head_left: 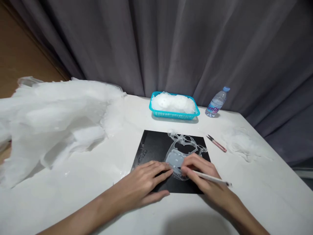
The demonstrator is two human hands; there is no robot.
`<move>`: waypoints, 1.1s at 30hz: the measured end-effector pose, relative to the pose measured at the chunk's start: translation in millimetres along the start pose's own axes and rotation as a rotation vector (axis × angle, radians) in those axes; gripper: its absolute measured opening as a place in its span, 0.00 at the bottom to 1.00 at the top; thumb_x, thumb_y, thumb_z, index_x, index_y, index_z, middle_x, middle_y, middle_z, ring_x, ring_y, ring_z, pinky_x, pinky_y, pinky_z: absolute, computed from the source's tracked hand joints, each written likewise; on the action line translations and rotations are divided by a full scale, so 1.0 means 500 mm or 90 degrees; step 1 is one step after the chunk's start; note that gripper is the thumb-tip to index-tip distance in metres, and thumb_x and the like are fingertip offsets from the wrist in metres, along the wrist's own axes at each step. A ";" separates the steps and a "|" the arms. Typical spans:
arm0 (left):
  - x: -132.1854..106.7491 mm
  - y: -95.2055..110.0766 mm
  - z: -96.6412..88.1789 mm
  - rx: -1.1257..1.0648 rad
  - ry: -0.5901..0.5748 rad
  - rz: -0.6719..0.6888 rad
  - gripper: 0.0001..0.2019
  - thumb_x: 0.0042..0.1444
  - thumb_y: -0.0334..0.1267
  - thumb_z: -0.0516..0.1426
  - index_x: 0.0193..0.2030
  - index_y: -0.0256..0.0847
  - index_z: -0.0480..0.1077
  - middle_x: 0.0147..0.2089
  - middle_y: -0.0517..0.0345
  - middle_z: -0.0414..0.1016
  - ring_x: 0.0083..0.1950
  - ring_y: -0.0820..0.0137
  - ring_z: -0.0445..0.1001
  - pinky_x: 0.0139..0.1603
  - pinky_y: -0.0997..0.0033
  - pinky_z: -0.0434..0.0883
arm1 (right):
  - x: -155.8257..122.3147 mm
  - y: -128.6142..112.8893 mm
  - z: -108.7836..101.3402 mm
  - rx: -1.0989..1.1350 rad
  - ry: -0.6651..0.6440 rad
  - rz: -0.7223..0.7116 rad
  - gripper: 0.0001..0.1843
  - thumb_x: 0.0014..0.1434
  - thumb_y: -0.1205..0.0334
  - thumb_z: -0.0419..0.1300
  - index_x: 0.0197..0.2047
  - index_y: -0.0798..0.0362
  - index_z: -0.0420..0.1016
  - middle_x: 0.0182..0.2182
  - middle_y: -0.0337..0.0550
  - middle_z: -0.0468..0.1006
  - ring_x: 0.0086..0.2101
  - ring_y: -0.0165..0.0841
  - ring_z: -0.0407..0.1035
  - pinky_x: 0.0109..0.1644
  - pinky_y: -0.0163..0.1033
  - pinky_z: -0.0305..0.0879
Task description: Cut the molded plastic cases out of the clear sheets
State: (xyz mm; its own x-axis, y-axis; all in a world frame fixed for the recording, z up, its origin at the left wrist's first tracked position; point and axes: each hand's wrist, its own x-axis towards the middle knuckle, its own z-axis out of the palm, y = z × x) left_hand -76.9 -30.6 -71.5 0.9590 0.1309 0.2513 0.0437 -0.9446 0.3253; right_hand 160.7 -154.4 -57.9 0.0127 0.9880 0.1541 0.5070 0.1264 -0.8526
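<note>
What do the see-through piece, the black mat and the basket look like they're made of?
Piece: thin translucent plastic or silicone, hard to tell which; the dark mat shows through it. Mat: black sheet with a slight sheen, perhaps rubber or plastic. Basket: turquoise plastic, likely, with moulded slots in its wall.

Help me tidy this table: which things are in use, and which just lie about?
In use: left hand, right hand, white stick tool, clear plastic piece, black mat.
Lying about: teal basket, water bottle, snips, white sheet pile, white scraps.
</note>
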 end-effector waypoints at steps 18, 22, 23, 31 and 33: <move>-0.005 0.009 0.008 0.004 0.012 -0.022 0.24 0.68 0.47 0.60 0.67 0.42 0.70 0.59 0.46 0.78 0.56 0.55 0.78 0.56 0.56 0.74 | -0.016 0.011 0.054 -0.106 -0.029 -0.085 0.07 0.74 0.66 0.53 0.44 0.49 0.72 0.40 0.42 0.77 0.41 0.35 0.73 0.49 0.40 0.69; -0.004 0.010 0.010 0.024 0.003 -0.008 0.22 0.69 0.45 0.59 0.65 0.37 0.71 0.55 0.44 0.79 0.53 0.55 0.78 0.55 0.56 0.74 | -0.025 0.005 0.047 -0.137 -0.049 -0.088 0.07 0.74 0.68 0.53 0.44 0.49 0.70 0.39 0.42 0.77 0.40 0.35 0.73 0.48 0.40 0.70; -0.005 0.010 0.010 0.019 0.009 -0.007 0.22 0.69 0.45 0.59 0.65 0.37 0.71 0.55 0.45 0.80 0.53 0.55 0.78 0.55 0.56 0.74 | -0.027 0.006 0.045 -0.127 -0.048 -0.076 0.07 0.74 0.67 0.53 0.44 0.49 0.70 0.40 0.42 0.77 0.40 0.34 0.73 0.48 0.40 0.70; -0.011 0.017 0.033 0.091 0.064 0.013 0.20 0.71 0.43 0.54 0.63 0.35 0.72 0.56 0.42 0.81 0.55 0.54 0.79 0.60 0.55 0.72 | -0.021 0.025 0.068 -0.239 0.002 -0.158 0.07 0.75 0.67 0.52 0.49 0.50 0.71 0.42 0.46 0.78 0.44 0.37 0.75 0.51 0.43 0.74; -0.009 0.020 0.037 0.117 0.065 0.029 0.19 0.70 0.42 0.54 0.61 0.33 0.73 0.55 0.41 0.82 0.55 0.54 0.80 0.60 0.55 0.72 | -0.024 0.033 0.082 -0.319 0.030 -0.187 0.10 0.75 0.66 0.51 0.54 0.51 0.71 0.44 0.49 0.78 0.45 0.40 0.76 0.50 0.44 0.76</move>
State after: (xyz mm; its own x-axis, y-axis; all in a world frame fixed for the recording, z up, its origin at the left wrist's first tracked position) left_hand -75.5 -46.0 -86.2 0.9281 0.1077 0.3563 0.0599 -0.9880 0.1426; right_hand 133.9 -160.7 -94.4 -0.1577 0.9110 0.3811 0.8413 0.3260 -0.4313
